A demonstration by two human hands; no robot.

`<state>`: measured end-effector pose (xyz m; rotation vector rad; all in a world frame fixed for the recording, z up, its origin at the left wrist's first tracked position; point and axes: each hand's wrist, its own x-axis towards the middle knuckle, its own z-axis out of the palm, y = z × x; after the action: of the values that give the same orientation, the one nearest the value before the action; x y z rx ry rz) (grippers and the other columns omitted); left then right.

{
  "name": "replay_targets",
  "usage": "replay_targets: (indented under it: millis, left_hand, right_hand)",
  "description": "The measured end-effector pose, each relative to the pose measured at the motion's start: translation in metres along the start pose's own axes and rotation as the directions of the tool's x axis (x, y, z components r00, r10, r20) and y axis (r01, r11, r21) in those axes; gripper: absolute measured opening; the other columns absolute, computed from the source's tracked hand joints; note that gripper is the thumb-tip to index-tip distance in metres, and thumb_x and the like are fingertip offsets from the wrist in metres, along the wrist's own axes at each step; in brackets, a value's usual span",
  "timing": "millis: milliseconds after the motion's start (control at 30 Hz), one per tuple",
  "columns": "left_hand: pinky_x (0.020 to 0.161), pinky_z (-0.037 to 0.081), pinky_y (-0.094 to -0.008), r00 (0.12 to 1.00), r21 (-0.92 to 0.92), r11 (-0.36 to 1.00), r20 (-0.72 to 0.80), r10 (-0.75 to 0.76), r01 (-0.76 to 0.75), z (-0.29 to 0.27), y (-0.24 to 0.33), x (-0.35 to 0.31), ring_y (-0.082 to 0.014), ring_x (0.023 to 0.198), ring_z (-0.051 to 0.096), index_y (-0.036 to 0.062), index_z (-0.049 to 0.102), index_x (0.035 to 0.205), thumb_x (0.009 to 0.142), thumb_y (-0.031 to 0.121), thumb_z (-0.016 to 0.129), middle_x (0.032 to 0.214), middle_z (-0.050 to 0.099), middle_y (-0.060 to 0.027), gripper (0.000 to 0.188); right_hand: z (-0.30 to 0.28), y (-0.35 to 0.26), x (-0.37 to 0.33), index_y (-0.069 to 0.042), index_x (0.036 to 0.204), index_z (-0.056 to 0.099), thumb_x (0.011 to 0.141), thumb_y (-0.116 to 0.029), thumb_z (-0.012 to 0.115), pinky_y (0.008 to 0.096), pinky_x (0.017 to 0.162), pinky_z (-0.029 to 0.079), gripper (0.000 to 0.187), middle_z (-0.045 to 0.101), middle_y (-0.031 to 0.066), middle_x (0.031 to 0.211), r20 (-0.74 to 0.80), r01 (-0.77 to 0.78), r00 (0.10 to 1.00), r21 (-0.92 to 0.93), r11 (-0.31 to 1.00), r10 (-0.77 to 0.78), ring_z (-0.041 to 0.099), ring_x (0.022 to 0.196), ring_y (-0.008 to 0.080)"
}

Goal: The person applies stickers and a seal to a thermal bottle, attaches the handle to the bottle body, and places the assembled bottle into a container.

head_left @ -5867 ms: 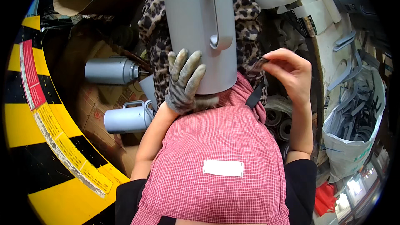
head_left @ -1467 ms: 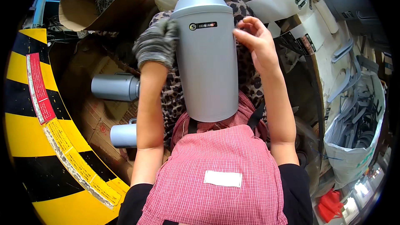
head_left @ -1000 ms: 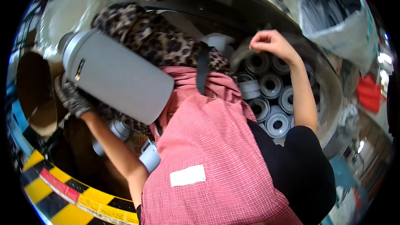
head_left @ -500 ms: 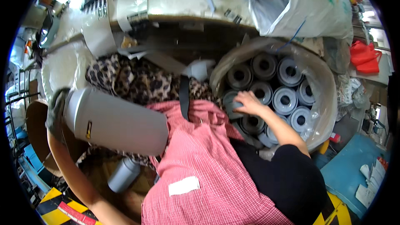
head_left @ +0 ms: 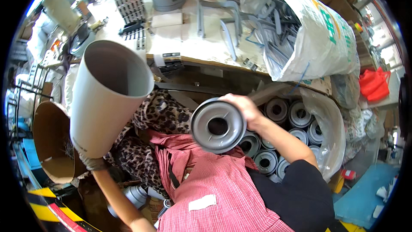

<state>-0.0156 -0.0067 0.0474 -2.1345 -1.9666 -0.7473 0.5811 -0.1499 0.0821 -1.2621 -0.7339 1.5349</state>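
Head view: right hand point(head_left: 243, 111) pinches grey collar point(head_left: 218, 140); left hand point(head_left: 92, 162), fingers hidden, I cannot tell; its low hold could tip grey vessel point(head_left: 105, 103).

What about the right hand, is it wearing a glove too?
No, the right hand holding the round grey part with a centre hole is bare, while the left hand wears a grey glove.

Green lettering point(head_left: 329, 27) marks the white sack point(head_left: 311, 50)
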Motion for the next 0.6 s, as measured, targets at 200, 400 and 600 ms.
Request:
replay_targets:
  millis: [200, 400, 600]
  left_hand:
    - [0.097, 0.052, -0.0448, 0.965, 0.132, 0.970, -0.141, 0.220, -0.202, -0.054, 0.026, -0.056, -0.0342, 0.118, 0.063, -0.0015, 0.049, 0.142, 0.099, 0.034, 0.059, 0.133, 0.063, -0.0185, 0.057]
    - [0.097, 0.054, -0.0429, 0.647, -0.969, -0.162, 0.246, -0.722, 0.189, -0.040, -0.030, -0.159, -0.0246, 0.113, 0.064, 0.0028, 0.053, 0.139, 0.105, 0.032, 0.048, 0.131, 0.064, -0.0123, 0.045]
    - [0.088, 0.057, -0.0417, 0.871, -0.311, 0.874, -0.206, -0.445, 0.373, -0.062, -0.016, -0.184, -0.0263, 0.105, 0.069, 0.0026, 0.069, 0.119, 0.094, 0.027, 0.064, 0.121, 0.071, -0.0126, 0.035]
  right_hand:
    - [0.058, 0.049, 0.001, -0.008, 0.134, 0.064, 0.086, -0.028, 0.076, 0.0421, 0.102, 0.045, 0.054, 0.057, 0.0113, 0.123, 0.579, 0.756, 0.603, -0.634, 0.161, -0.549, 0.053, 0.119, 0.0297]
    - [0.081, 0.065, -0.012, -0.009, 0.142, 0.056, 0.091, -0.040, 0.068, 0.0496, 0.104, 0.044, 0.060, 0.049, 0.0164, 0.142, 0.776, 0.847, 0.532, -0.475, 0.240, -0.339, 0.050, 0.126, 0.0365]
    - [0.066, 0.116, 0.015, -0.005, 0.141, 0.052, 0.101, -0.039, 0.058, 0.0432, 0.105, 0.043, 0.053, 0.055, 0.0132, 0.137, 0.255, 0.591, 0.806, -0.377, 0.713, -0.534, 0.053, 0.124, 0.0298]
